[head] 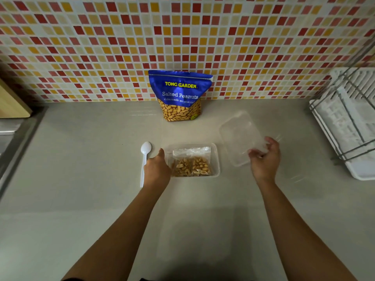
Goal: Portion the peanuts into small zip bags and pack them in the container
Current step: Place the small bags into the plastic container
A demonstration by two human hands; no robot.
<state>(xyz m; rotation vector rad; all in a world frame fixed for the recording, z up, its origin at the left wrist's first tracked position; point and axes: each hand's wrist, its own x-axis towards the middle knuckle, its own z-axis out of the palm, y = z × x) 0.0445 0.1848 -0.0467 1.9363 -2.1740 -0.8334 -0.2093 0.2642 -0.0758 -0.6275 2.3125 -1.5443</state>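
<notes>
The left hand (157, 169) grips the clear plastic box (218, 159); the right hand (264, 159), at 3 o'clock, grips the clear flat lid (237, 134), which should go on level.

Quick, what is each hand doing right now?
Left hand: against the container's left wall; fingers hidden, so grip cannot be told.
Right hand: closed on the clear lid, holding its near corner.

Grey countertop (81, 159): four items.
We see the peanut bag (180, 96) upright at the back edge, white spoon (145, 157) just left of the clear container (217, 159), dish rack (349, 126) at the right edge.
</notes>
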